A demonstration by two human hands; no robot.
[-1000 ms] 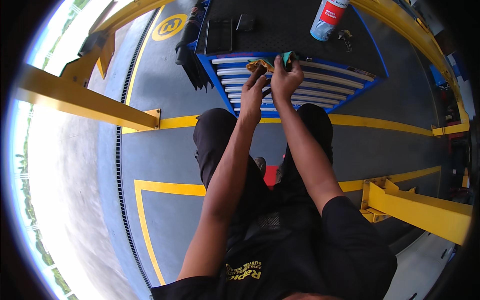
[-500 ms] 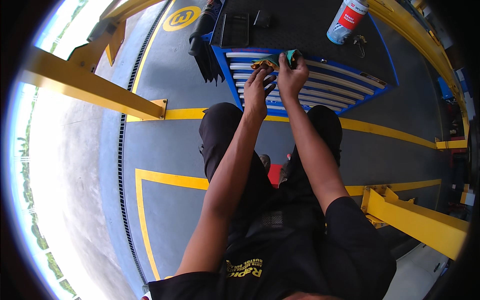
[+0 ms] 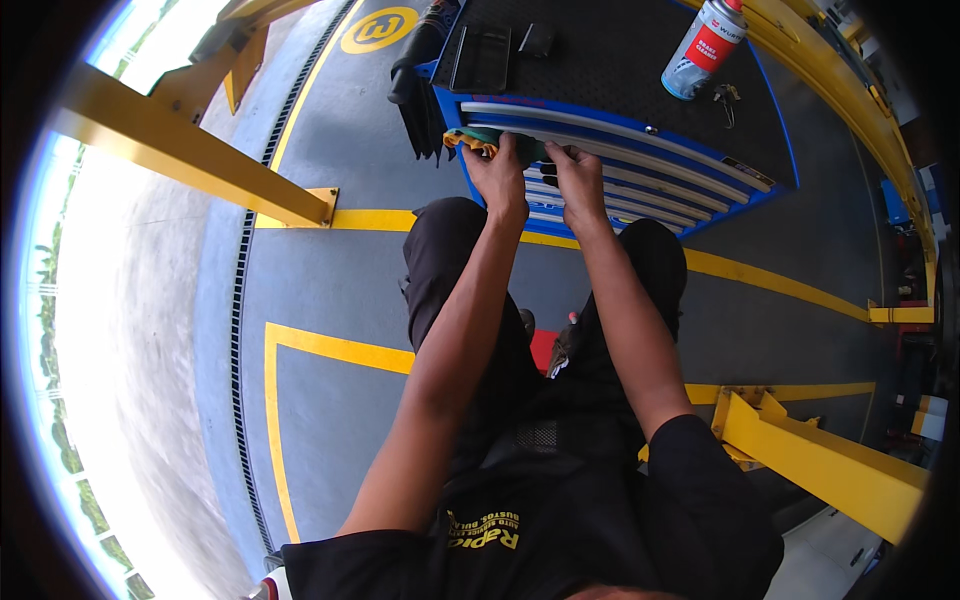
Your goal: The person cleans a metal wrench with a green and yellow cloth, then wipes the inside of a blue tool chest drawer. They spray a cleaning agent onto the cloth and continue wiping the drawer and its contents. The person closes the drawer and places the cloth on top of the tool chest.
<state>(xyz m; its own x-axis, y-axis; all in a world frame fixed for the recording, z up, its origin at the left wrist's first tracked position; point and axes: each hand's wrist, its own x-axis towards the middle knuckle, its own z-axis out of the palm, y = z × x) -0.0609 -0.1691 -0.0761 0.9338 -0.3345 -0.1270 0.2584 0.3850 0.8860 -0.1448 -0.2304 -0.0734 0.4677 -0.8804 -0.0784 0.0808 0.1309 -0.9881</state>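
A crumpled green and yellow-orange cloth (image 3: 470, 138) is stretched between my two hands, just in front of the blue tool cabinet's (image 3: 652, 150) top edge. My left hand (image 3: 497, 182) is closed on its middle, with the yellow-orange end sticking out to the left. At the cloth's right end, my right hand (image 3: 578, 190) pinches the green part between thumb and fingers. Some fingertips of both hands are hidden behind the cloth or turned away. Pale drawer fronts lie beyond and below the hands.
On the cabinet's black top are a dark tray (image 3: 482, 60), a small black object (image 3: 537, 40), a spray can (image 3: 703, 50) and a small metal item (image 3: 728, 103). Black cloths or gloves (image 3: 414, 100) hang at its left side. Yellow lift arms (image 3: 200, 150) reach in from both sides.
The cloth has moved left and is now drawn out between both hands. My left hand, fingers loose before, has closed on it; my right hand grips its right end.
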